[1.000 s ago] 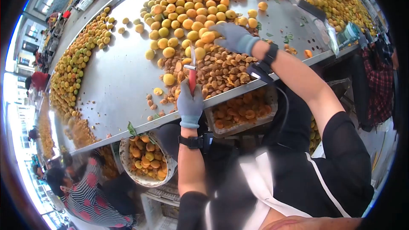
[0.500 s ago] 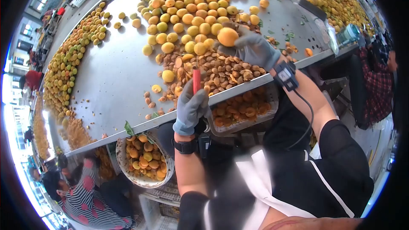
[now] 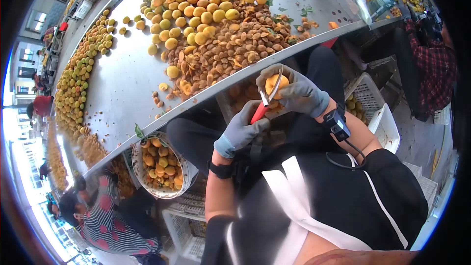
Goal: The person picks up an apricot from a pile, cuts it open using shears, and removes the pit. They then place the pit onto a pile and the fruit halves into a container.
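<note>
And here's the grey-gloved left hand (image 3: 241, 128), fingers clamped on the red-handled metal knife (image 3: 259, 113), blade across the round orange apricot (image 3: 271, 84)! The grey-gloved right hand (image 3: 301, 93) has its fingers curled around that fruit, beyond the silver metal desk's (image 3: 120, 100) near edge, brown pits (image 3: 235, 44) heaped alongside.

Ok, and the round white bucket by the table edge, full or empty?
The bucket is not empty: orange-yellow fruit covers most of its opening, some bare inner wall showing. Its depth, I cannot tell.
</note>
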The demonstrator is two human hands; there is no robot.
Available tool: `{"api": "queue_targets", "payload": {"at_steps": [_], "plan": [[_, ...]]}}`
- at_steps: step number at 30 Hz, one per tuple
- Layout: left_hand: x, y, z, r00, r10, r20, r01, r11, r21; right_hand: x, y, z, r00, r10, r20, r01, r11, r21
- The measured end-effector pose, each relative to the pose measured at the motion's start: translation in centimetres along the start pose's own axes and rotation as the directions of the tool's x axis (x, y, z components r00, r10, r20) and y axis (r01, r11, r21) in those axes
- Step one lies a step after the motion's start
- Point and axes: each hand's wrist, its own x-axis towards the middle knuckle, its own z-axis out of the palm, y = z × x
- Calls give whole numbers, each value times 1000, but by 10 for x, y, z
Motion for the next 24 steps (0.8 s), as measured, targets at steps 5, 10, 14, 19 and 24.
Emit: {"api": "queue_targets", "payload": {"at_steps": [5,10,14,19,24], "plan": [[7,-4,26,961,204,-189,-126,926,357,-22,-1,1,993,-84,-84,62,970,-235],[14,-18,33,932,261,-251,-144,902,406,-38,-4,1,994,-99,-54,83,966,-246],[21,-26,30,813,549,-193,-273,654,705,-44,0,-1,994,-104,-43,96,982,-160],[9,-17,48,689,639,-342,-109,559,822,-48,5,0,981,-166,-96,151,978,-147],[8,-14,58,539,811,-229,14,263,965,-49,5,-7,978,-88,-187,75,994,-75]]}}
